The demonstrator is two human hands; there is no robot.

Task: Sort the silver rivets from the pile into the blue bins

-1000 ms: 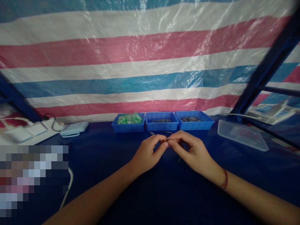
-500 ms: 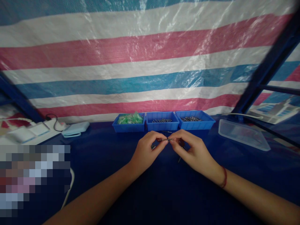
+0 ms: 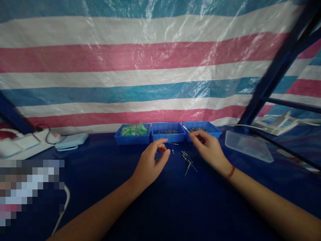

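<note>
My left hand [image 3: 149, 160] is held over the dark blue table, thumb and forefinger apart with nothing between the tips. Bits of metal show through the gap in its fingers, apparently lying behind it. My right hand [image 3: 207, 145] pinches a blind rivet [image 3: 186, 128] at the front edge of the right blue bin [image 3: 214, 133]. Its thin end points up and left. Between the hands, several loose blind rivets [image 3: 187, 158] lie in a small cluster. A single rivet [image 3: 172, 149] and another rivet [image 3: 173, 143] lie closer to the bins.
The middle blue bin [image 3: 167, 138] holds many rivets; the left bin [image 3: 132, 140] holds green plastic packets. A clear plastic lid [image 3: 248, 147] lies at right. Far left are a power strip [image 3: 32, 147], a pale blue case [image 3: 71, 142] and a white cable [image 3: 65, 201].
My hands have parted from their shared pinch on a rivet. The right hand has moved to the right bin's edge with a rivet; the left has opened. The rivet cluster is uncovered.
</note>
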